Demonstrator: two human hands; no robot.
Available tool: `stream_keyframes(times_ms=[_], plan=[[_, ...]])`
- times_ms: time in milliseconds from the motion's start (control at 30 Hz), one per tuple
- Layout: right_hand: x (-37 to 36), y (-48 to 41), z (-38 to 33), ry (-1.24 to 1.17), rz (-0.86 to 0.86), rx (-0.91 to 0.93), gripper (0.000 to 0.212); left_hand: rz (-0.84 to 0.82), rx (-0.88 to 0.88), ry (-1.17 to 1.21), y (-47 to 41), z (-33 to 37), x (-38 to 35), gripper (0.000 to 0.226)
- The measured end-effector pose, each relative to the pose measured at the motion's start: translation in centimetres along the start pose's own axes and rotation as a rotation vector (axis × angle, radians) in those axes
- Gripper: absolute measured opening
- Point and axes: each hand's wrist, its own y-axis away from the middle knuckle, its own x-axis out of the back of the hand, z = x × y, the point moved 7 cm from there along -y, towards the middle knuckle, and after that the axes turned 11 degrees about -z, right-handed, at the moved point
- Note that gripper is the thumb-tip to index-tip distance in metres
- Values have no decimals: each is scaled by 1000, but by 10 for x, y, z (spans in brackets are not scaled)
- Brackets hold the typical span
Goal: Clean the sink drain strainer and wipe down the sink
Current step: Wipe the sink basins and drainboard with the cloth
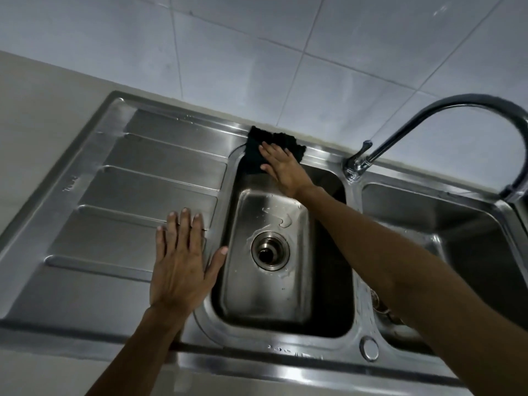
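Black cloth (254, 150), upper centre on sink (285, 332) back rim, pressed under flat right hand (283, 172) for wiping; left hand (180, 270), fingers spread, braced on drainboard (114, 195); drain (270, 250) centre.

The cloth (253, 155) is black. The sink (160, 178) is shiny silver-grey, the faucet (471, 99) also. The wall tiles (257, 52) are pale grey-white, in a grid pattern.

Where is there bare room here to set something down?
The drainboard is bare from the left hand back to the tiled wall. The small basin's floor is bare around the drain. Its far rim is taken: the right hand presses a black cloth.
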Motion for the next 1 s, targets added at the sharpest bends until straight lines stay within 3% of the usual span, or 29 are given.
stream_keyframes(times_ms=[100,233,433,633,867,1000], plan=[[0,32,38,5,16,-60,59,-18,-1,4,-1,4,0,88],[-15,42,50,262,-70,-180,102,-22,0,3,-1,4,0,89],[-20,28,28,249,195,-283,61,-15,-6,-21,-4,3,-1,91],[-24,33,39,388,130,-229,79,-34,4,-32,-1,4,-3,92],[-31,29,45,464,93,-388,102,-44,18,-13,-2,7,0,95],[-27,18,54,522,61,-405,99,-34,21,-34,-3,7,0,93]])
